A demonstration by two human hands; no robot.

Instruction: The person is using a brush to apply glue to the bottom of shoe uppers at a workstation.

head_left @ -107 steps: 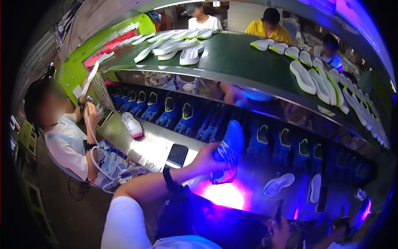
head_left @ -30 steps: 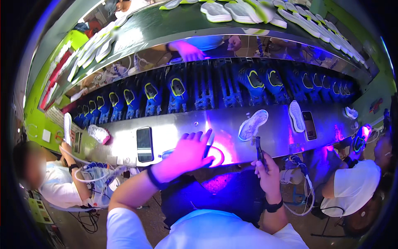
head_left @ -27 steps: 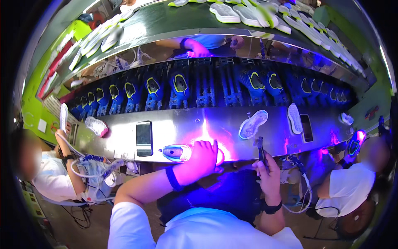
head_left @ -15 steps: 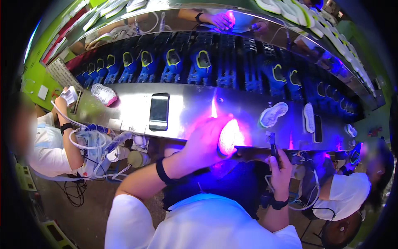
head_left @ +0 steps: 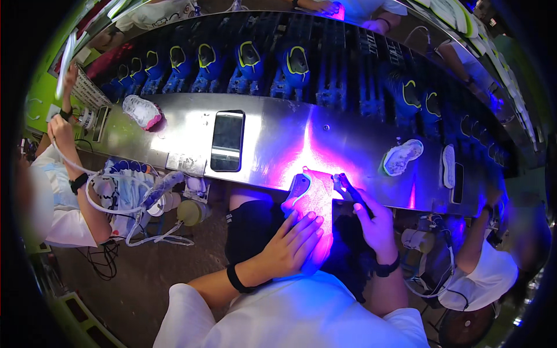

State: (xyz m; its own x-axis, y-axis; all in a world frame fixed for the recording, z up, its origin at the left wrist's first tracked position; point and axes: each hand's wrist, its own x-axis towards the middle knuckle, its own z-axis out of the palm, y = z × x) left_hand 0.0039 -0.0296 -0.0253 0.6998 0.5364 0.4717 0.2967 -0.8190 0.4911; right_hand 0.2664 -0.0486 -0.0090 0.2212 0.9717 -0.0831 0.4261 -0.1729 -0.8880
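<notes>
Shoe (head_left: 306, 200), sole up, glowing pink-violet, sits just below the phone (head_left: 227, 141) at the steel worktop (head_left: 278, 133) edge. My left hand (head_left: 293, 243) cups it; right hand (head_left: 374, 223) clenches a dark pen-like tool (head_left: 348, 188). Pale sole (head_left: 401, 158) lies right of phone.

Phone (head_left: 227, 141) mid steel bench (head_left: 174, 130); pale sole (head_left: 141, 111) near its left end; two soles (head_left: 401, 157) toward right edge; blue shoes (head_left: 248, 58) racked behind.
</notes>
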